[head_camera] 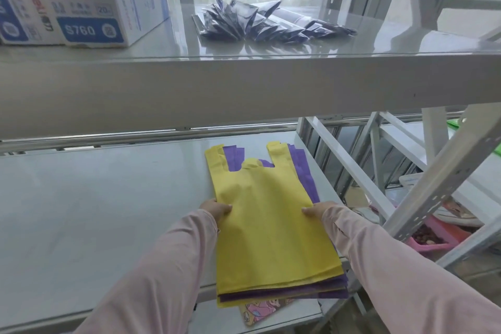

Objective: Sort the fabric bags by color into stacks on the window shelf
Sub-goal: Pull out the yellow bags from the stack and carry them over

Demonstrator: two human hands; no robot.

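Clearly the yellow bag [271, 225] lies between the hands, on top of a mixed stack with purple bags [303, 171] under it, on the shelf [108, 198]. The left hand [215, 209] pinches its left edge, thumb on top; the right hand [315, 210] pinches the right edge the same way. I judge the fabric light, thin and floppy, so a hold on both side edges keeps it flat. Its long axis runs away from the hands, with the handles at the far end.

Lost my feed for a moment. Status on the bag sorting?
Left hand, right hand grip bag stack sides. Yellow on top, purple beneath, unsorted. Nothing blocking.
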